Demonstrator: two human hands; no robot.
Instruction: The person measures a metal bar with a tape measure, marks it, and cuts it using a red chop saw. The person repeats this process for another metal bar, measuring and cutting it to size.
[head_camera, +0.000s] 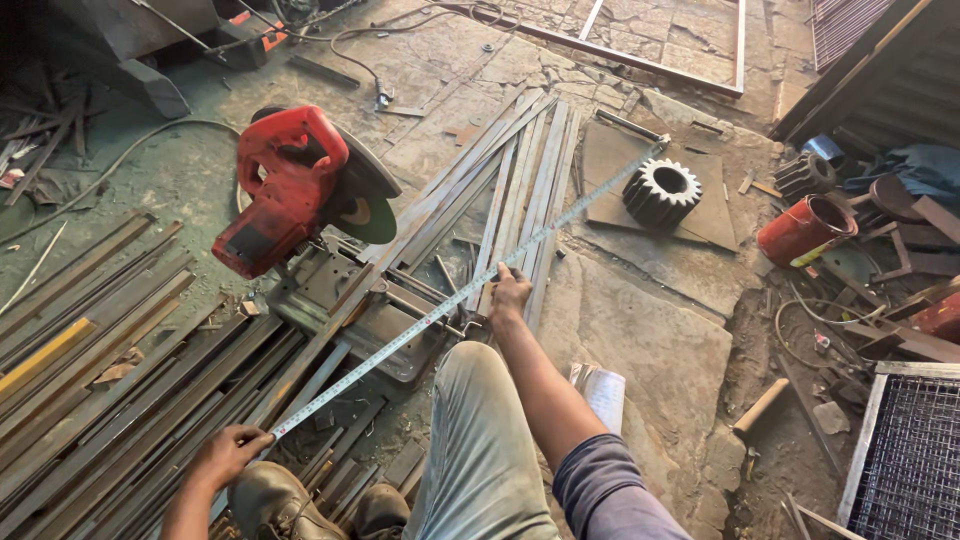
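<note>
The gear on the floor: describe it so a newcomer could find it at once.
Start at the red chop saw and follow the tape measure to its far end. Just beyond, on a flat rusty metal plate, lies the gear: dark, round, toothed, with a central hole, unlike the long flat steel strips nearby.

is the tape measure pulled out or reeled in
Pulled out: the tape measure runs taut from the left hand, under the right hand, along the flat steel bars.

Bare stone floor (660, 340) at 3 o'clock of the right hand (508, 296) is open. Red chop saw (290, 190) blocks 10 o'clock, steel strips (520, 180) crowd 12.
</note>
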